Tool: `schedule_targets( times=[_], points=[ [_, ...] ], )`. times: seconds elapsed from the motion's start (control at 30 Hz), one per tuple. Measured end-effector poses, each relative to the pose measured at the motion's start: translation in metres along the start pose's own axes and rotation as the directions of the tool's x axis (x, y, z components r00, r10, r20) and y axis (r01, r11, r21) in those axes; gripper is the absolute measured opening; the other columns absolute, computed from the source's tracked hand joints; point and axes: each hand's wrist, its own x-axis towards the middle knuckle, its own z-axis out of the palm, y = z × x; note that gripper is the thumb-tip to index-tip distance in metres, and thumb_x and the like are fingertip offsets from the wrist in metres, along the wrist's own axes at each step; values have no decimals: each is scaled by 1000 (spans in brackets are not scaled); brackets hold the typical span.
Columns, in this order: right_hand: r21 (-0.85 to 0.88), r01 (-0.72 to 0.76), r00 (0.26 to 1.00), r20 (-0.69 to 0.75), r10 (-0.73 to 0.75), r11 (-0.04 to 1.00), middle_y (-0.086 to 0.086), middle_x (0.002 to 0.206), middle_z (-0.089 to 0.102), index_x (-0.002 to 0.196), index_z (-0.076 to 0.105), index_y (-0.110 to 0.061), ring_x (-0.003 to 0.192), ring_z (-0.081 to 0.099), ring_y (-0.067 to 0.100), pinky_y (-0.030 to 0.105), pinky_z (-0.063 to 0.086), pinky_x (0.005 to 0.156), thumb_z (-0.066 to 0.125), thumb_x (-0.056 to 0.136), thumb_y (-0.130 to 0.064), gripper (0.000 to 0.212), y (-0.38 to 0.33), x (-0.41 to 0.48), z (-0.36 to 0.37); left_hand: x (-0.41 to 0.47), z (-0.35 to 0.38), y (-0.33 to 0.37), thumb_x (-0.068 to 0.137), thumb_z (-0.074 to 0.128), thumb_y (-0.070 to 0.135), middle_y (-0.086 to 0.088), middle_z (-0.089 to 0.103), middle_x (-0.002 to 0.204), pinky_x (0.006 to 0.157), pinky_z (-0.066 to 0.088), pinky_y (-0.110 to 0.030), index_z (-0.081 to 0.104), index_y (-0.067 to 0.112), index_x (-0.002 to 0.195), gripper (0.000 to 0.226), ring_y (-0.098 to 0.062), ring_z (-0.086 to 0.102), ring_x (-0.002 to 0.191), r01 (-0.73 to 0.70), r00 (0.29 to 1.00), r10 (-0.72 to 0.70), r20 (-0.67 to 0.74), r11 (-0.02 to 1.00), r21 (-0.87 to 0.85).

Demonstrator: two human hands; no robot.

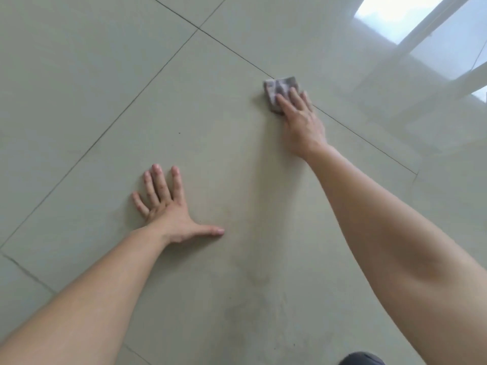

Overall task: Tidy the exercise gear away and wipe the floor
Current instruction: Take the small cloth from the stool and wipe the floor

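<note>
Two hands are down on the floor (79, 75). I see the right hand (303, 119) pressing flat, fingers straight, on a folded grey-and-white mottled cloth (279, 86) at 1 o'clock, across a dark grout line (232, 50). The left hand (168, 209) rests open, fingers spread, at 8 o'clock. The tiles are pale and glossy, and a bright white-framed window (390, 14) shows at 2 o'clock.

Just one cam, head-worn wide-angle, tilted steeply down at the floor (216, 106) from close up; left arm (79, 299) in frame at 7 o'clock, right arm (382, 233) at 5.
</note>
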Motion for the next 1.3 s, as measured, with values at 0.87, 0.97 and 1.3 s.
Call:
schedule_targets(
  times=[0.87, 0.97, 1.3],
  points=[
    [-69, -140, 990, -42, 138, 988, 5, 158, 26, 152, 28, -21, 146, 19, 32, 43, 24, 119, 38, 92, -8, 62, -128, 174, -1, 5, 3, -10, 38, 55, 97, -13, -61, 134, 108, -21, -63, -49, 23, 134, 160, -32, -53, 127, -36, 999, 36, -10, 999, -20],
    [-69, 37, 999, 27, -35, 997, 3, 155, 29, 147, 35, -26, 143, 24, 30, 45, 30, 115, 40, 89, -9, 60, -165, 153, 15, 4, 3, -12, 35, 55, 97, -13, -59, 136, 109, -19, -64, -48, 23, 136, 161, -32, -51, 129, -28, 1000, 28, -14, 999, -26],
    [-13, 642, 743, 260, -617, 767, -3, 161, 26, 149, 41, -29, 150, 18, 25, 41, 18, 122, 41, 86, -3, 68, -88, 2, 40, 0, -4, -7, 32, 53, 99, -13, -59, 134, 109, -20, -63, -50, 21, 132, 163, -33, -51, 129, 1, 1000, -1, 10, 1000, -23]
  ],
)
